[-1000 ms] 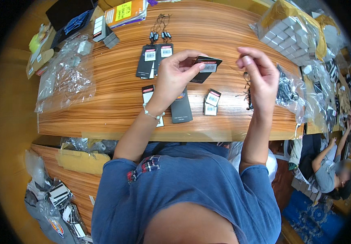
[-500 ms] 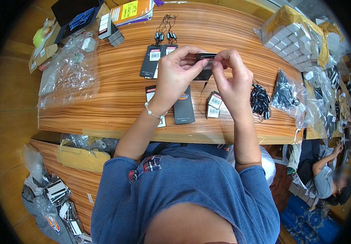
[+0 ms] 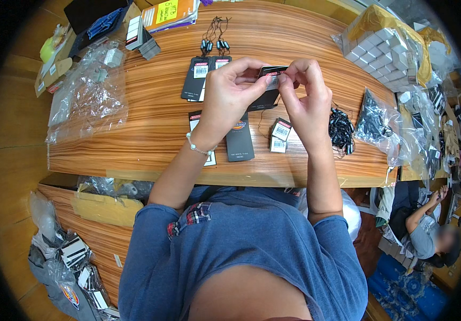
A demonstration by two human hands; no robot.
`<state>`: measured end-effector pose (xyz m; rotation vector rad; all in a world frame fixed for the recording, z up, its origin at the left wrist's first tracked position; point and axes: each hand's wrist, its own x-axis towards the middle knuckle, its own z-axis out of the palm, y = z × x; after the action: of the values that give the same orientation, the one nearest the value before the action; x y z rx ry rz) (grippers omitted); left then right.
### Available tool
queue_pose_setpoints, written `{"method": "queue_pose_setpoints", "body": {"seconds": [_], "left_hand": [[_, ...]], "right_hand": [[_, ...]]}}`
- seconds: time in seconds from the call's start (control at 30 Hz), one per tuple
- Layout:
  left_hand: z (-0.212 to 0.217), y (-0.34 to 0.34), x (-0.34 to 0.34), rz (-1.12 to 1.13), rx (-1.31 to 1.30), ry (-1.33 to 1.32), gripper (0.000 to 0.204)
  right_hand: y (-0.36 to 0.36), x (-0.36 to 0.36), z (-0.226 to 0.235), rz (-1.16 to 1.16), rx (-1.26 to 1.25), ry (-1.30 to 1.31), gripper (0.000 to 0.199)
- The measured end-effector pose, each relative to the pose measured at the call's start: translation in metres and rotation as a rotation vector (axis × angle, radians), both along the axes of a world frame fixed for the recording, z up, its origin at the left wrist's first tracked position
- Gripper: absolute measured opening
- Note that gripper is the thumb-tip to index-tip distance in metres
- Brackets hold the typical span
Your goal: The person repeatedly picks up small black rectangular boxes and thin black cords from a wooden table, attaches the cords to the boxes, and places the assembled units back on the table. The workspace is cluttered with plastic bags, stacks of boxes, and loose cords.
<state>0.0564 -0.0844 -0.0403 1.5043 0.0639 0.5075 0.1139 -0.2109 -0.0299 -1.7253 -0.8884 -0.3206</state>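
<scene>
Currently, the left hand (image 3: 234, 90) pinches a stickered black hang tag (image 3: 264, 100) above the wooden table (image 3: 284, 37), while the right hand (image 3: 304, 93) pinches a thin black string (image 3: 262, 119) at the tag's upper right edge.

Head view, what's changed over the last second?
The right hand has moved left, from above the pile of black cords to the dark tags. Its fingertips now pinch at their upper right edge; exactly what they grip is too small to tell. The cord pile shows more fully. The left hand still holds the tags, and the small labelled stacks stayed put.
</scene>
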Motion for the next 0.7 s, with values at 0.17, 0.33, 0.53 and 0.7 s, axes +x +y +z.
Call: {"method": "queue_pose_setpoints", "body": {"seconds": [0.17, 0.33, 0.53, 0.7], "left_hand": [[0.002, 0.000, 0.000, 0.006, 0.027, 0.023, 0.015], [0.011, -0.003, -0.004, 0.028, 0.201, 0.067, 0.013], [0.017, -0.001, -0.003, 0.051, 0.375, 0.029, 0.014], [0.016, 0.003, 0.000, 0.056, 0.478, -0.013, 0.013]], "right_hand": [[0.000, 0.003, -0.003, 0.023, 0.023, 0.032, 0.012], [0.001, 0.000, -0.002, -0.023, -0.037, -0.012, 0.013], [-0.002, 0.006, -0.003, 0.022, -0.099, -0.189, 0.017], [-0.008, 0.015, -0.001, 0.090, -0.225, -0.355, 0.020]]}}
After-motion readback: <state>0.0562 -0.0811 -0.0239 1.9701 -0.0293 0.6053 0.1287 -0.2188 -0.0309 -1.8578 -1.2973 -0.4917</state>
